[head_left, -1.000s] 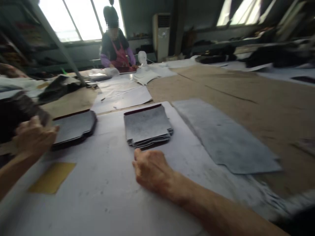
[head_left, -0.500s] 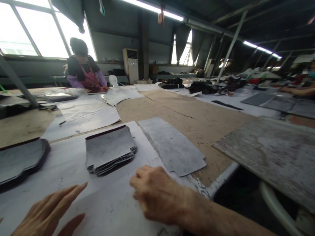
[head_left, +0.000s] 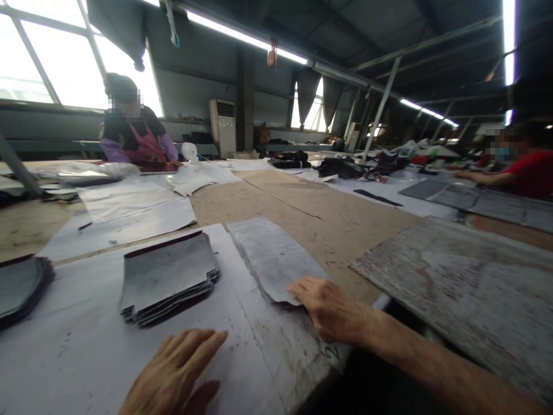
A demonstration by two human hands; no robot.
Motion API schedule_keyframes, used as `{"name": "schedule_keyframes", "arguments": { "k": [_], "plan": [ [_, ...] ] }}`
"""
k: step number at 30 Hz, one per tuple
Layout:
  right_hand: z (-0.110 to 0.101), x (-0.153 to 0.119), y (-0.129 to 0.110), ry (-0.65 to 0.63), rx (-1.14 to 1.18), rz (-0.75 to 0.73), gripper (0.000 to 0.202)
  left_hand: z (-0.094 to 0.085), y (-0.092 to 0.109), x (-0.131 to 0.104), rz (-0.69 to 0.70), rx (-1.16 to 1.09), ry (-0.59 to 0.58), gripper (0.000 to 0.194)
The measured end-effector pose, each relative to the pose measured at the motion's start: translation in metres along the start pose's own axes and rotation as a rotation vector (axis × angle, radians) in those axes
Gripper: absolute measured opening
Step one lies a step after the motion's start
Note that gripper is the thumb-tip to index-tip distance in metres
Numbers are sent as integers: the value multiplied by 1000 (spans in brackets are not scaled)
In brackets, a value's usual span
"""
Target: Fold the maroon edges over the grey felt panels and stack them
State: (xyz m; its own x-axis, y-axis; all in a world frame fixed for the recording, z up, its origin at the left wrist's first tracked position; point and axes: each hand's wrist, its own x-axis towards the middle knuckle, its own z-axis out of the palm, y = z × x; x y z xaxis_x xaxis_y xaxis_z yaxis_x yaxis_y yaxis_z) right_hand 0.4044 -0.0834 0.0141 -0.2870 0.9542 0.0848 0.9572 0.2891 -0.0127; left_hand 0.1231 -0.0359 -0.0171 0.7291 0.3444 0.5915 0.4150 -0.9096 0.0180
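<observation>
My right hand is at the near corner of a stack of grey, felt-like cut pieces, fingers curled and closed on the edge of the top piece. The fingertips are partly hidden by the hand. My left hand is held above the white paper, fingers stretched out and thumb apart, holding nothing. Just beyond it lies a second stack of grey pieces with a dark red strip along its far edge and notched near corners. Another such stack is cut off by the left edge.
A stained grey board covers the right side, beyond a dark gap at the table edge. Brown sheet material spreads across the middle. A co-worker in a pink apron leans over the far left; another in red is at right.
My right hand has moved right and forward from the white paper to the stack's near corner. My left hand has moved right. The view has shifted right.
</observation>
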Motion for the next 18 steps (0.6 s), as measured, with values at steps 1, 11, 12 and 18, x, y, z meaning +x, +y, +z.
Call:
{"name": "schedule_keyframes", "arguments": {
  "k": [1,11,12,18],
  "plan": [
    [-2,0,2,16,31,26,25,3,7,7,-14,-16,-30,36],
    [4,-8,13,221,235,404,27,51,18,81,-97,-159,-289,33],
    [4,-8,10,226,240,394,23,55,15,88,-131,-144,-291,31],
    [2,11,-9,264,262,331,12,73,7,104,-249,-98,-252,25]
  ]
}}
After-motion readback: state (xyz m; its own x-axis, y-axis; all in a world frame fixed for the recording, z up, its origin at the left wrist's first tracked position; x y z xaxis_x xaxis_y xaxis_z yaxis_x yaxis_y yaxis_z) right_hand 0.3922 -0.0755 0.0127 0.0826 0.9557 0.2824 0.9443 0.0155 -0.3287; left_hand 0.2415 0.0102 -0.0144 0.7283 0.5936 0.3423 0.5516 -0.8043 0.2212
